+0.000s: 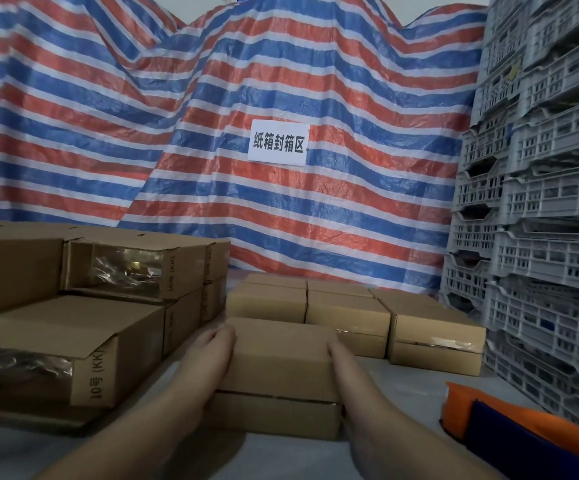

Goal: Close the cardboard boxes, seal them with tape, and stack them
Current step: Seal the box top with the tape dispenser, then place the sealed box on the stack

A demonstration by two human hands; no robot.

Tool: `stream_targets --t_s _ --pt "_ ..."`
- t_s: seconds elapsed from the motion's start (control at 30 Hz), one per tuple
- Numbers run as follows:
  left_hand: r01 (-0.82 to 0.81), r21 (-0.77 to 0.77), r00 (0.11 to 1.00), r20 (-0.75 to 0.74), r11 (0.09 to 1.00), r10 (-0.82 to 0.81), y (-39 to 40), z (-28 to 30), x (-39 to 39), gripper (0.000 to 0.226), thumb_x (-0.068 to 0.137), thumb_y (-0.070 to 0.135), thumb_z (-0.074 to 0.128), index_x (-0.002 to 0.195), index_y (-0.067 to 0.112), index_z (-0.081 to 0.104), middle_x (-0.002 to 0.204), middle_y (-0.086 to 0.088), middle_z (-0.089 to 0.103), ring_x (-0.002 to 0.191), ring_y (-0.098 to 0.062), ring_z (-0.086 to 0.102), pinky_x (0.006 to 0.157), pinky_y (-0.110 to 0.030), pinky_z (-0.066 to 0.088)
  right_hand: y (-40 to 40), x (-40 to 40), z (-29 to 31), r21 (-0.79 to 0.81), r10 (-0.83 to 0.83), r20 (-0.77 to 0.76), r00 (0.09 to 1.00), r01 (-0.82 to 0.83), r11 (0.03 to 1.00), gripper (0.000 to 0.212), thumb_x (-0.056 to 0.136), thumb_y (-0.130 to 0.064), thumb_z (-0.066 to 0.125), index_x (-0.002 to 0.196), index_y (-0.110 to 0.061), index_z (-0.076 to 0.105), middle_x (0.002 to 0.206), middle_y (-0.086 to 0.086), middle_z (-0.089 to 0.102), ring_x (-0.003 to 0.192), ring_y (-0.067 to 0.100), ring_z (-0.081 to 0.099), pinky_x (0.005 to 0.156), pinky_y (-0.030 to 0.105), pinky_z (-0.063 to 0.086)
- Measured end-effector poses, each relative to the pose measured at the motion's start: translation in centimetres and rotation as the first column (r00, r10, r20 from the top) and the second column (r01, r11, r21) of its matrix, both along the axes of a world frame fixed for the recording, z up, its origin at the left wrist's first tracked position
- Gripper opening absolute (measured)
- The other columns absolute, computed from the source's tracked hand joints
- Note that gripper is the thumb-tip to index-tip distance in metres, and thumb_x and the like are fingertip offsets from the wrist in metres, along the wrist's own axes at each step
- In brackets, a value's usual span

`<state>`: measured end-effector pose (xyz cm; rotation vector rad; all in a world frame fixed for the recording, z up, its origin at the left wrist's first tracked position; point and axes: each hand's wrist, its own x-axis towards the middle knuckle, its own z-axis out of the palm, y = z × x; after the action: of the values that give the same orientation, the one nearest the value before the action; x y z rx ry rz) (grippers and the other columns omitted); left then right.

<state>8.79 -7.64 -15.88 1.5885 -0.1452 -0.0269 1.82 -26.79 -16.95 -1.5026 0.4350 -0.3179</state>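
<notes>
Now | box between both hands; left fingers curl over its far edge | right fingers hidden; grip unclear

Hands (both) around box

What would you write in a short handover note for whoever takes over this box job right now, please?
Left hand and right hand hold the top box by its sides; it sits on a lower box.
Stacked pairs stand behind, with tape visible on some.
Left pile shows boxes with open ends.
Tape gun lies to the right.
Done: this box appears closed and stacked.
Left: close, tape and stack the left pile.
</notes>
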Motion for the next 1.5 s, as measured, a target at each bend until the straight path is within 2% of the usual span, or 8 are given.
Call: stream_targets --t_s 0.17,0.43,0.8,0.93,1.03,1.2,1.4,1.5 --pt "-0.028 -0.049 0.995 -0.096 0.998 0.024 0.4 0.5 4.7 0.039 0.098 0.045 0.044 0.122 0.019 0.061 0.101 -0.009 0.065 0.092 -0.028 0.061 0.071 -0.035 0.047 1.3 4.5 0.3 -0.109 0.031 0.045 0.999 -0.026 0.994 0.047 0.098 -0.048 0.037 0.140 -0.031 0.050 0.115 0.000 0.064 0.104 0.022 0.062 0.088 0.036 0.052" --pt "-0.098 -0.066 0.994 -0.043 0.993 0.096 -0.8 0.0 10.1 0.039 0.098 0.040 0.043 0.123 0.016 0.060 0.100 -0.009 0.062 0.094 -0.029 0.057 0.083 -0.039 0.044 0.9 9.1 0.2 -0.212 0.039 0.110 0.993 -0.015 0.977 0.049 0.100 -0.051 0.033 0.139 -0.030 0.053 0.121 -0.008 0.062 0.111 0.017 0.057 0.101 0.035 0.045" --pt "-0.104 -0.014 0.994 -0.034 0.994 0.104 -1.5 0.0 12.0 0.060 0.096 0.063 0.037 0.127 0.019 0.062 0.118 -0.010 0.061 0.108 -0.029 0.056 0.099 -0.043 0.043 0.9 9.3 -0.7 -0.226 0.022 0.162 0.987 0.015 0.974 0.098 0.075 -0.083 0.032 0.157 -0.030 0.029 0.157 -0.004 0.039 0.141 0.020 0.039 0.115 0.034 0.030" --pt "-0.092 -0.006 0.995 -0.026 0.996 0.092 -1.2 0.1 11.7 0.061 0.095 0.067 0.033 0.118 0.020 0.064 0.095 0.000 0.060 0.086 -0.018 0.055 0.079 -0.036 0.043 1.0 8.9 -0.5 -0.211 0.029 0.180 0.983 0.010 0.978 0.102 0.066 -0.080 0.041 0.153 -0.027 0.037 0.147 -0.005 0.049 0.128 0.017 0.050 0.107 0.030 0.040" --pt "-0.190 0.005 0.977 0.099 0.982 0.189 -1.2 0.2 10.6 0.052 0.097 0.063 0.031 0.104 0.024 0.065 0.093 0.004 0.062 0.083 -0.011 0.054 0.077 -0.033 0.039 1.3 8.4 -0.6 -0.198 0.017 0.193 0.981 0.022 0.980 0.101 0.063 -0.079 0.047 0.151 -0.031 0.038 0.129 -0.008 0.053 0.104 0.009 0.056 0.091 0.028 0.046" --pt "-0.368 0.065 0.804 0.523 0.927 0.283 -1.3 0.7 6.0 0.037 0.099 0.048 0.042 0.129 0.031 0.054 0.121 0.021 0.052 0.122 -0.006 0.051 0.097 -0.025 0.039 1.4 8.3 -0.6 -0.255 -0.197 0.154 0.968 0.232 0.939 0.072 0.097 -0.067 0.023 0.155 -0.026 0.034 0.156 0.013 0.040 0.139 0.035 0.041 0.118 0.047 0.028" --pt "-0.313 0.312 0.698 0.716 0.897 -0.006 0.7 3.0 0.7 0.050 0.094 0.042 0.051 0.142 0.033 0.043 0.145 0.017 0.042 0.133 0.000 0.038 0.111 -0.019 0.028 3.7 7.1 0.8 -0.375 -0.375 0.275 0.885 0.458 0.806 0.041 0.104 -0.033 0.047 0.124 -0.002 0.064 0.130 0.028 0.060 0.116 0.045 0.055 0.106 0.053 0.039" --pt "-0.336 0.336 0.515 0.848 0.880 -0.127 4.4 4.9 -1.8 0.040 0.094 0.043 0.046 0.133 0.031 0.051 0.131 0.014 0.051 0.122 0.001 0.045 0.104 -0.015 0.034 4.8 6.2 2.7 -0.447 -0.355 0.324 0.877 0.473 0.759 0.031 0.103 -0.024 0.050 0.118 -0.001 0.064 0.132 0.025 0.056 0.119 0.042 0.052 0.106 0.051 0.039"
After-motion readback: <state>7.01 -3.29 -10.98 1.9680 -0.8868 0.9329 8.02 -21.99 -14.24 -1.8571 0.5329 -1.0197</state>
